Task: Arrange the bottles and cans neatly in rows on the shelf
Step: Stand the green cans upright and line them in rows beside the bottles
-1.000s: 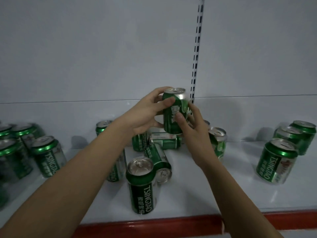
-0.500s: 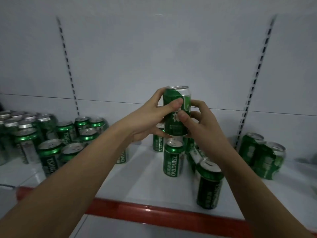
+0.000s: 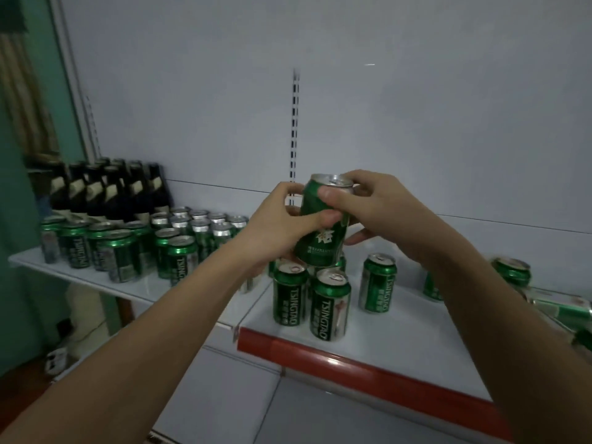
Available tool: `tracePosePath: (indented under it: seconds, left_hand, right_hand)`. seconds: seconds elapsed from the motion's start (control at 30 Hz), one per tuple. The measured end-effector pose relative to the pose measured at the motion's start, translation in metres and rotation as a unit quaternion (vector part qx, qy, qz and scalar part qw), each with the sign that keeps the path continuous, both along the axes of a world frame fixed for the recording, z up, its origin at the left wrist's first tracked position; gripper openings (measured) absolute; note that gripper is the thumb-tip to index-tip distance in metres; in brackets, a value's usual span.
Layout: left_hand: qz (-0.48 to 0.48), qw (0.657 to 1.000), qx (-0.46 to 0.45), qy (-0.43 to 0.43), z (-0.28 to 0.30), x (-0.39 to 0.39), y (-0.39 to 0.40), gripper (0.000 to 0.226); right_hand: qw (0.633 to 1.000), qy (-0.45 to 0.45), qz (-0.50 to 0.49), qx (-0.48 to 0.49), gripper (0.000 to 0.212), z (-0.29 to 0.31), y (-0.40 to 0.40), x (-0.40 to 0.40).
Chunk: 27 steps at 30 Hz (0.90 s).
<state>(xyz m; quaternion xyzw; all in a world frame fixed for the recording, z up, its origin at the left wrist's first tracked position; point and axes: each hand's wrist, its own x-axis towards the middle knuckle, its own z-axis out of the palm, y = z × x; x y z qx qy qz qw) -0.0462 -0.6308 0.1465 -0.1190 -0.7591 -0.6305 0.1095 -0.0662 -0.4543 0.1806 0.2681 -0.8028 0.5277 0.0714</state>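
Directly beneath your fingers [image 3: 323, 217], upright cans [image 3: 330, 304] crowd the shelf [image 3: 416, 341], with one more can [image 3: 378, 283] just right of them. Bare shelf lies nearer you, below your right wrist. Further right, toppled cans [image 3: 560, 310] block the way. Far left of your fingers, packed rows of cans [image 3: 118, 251] and dark bottles [image 3: 109, 190] fill that shelf.

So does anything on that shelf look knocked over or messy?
Yes. At the far right, a can lies on its side on the shelf, unlike the upright cans in front. The rows of cans and dark bottles on the left look tidy. Both hands hold one can in the air.
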Motion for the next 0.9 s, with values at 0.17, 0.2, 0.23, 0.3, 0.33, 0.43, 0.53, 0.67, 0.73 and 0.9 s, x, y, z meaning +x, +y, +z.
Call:
tracePosePath:
  seconds: [0.17, 0.2, 0.23, 0.3, 0.33, 0.43, 0.53, 0.67, 0.73, 0.9]
  left_hand:
    - [0.024, 1.000, 0.001, 0.000, 0.003, -0.008, -0.056, 0.062]
    - [0.028, 1.000, -0.001, 0.005, 0.005, -0.013, -0.065, 0.055]
    - [0.030, 0.999, -0.005, 0.007, 0.007, -0.019, -0.073, 0.050]
    - [0.046, 0.998, -0.032, 0.015, 0.006, -0.034, -0.086, 0.045]
    - [0.060, 0.996, -0.054, 0.021, 0.005, -0.043, -0.092, 0.045]
    - [0.085, 0.993, -0.074, 0.018, 0.000, -0.072, -0.108, 0.053]
    - [0.088, 0.994, -0.057, 0.005, -0.003, -0.106, -0.124, 0.057]
    - [0.117, 0.991, -0.065, -0.003, -0.006, -0.149, -0.145, 0.058]
    - [0.088, 0.994, -0.052, -0.034, -0.009, -0.166, -0.153, 0.052]
    - [0.029, 0.995, 0.001, -0.094, -0.013, -0.200, -0.171, 0.033]
  right_hand:
    - [1.000, 0.023, 0.001, 0.006, 0.035, 0.012, -0.057, -0.016]
    - [1.000, 0.027, 0.000, 0.008, 0.036, 0.015, -0.066, -0.022]
    - [1.000, 0.028, -0.001, 0.010, 0.037, 0.017, -0.074, -0.028]
    - [0.999, 0.024, -0.005, 0.020, 0.038, 0.020, -0.088, -0.045]
    - [0.999, 0.020, -0.006, 0.027, 0.039, 0.020, -0.096, -0.055]
    - [0.999, 0.005, -0.007, 0.041, 0.042, 0.014, -0.119, -0.089]
    - [0.999, -0.019, -0.014, 0.022, 0.041, 0.009, -0.141, -0.126]
    - [0.999, -0.041, -0.025, 0.002, 0.038, 0.003, -0.166, -0.174]
    - [0.998, -0.057, -0.027, -0.002, 0.037, -0.004, -0.176, -0.195]
    - [0.993, -0.087, -0.079, 0.015, 0.040, -0.020, -0.193, -0.231]
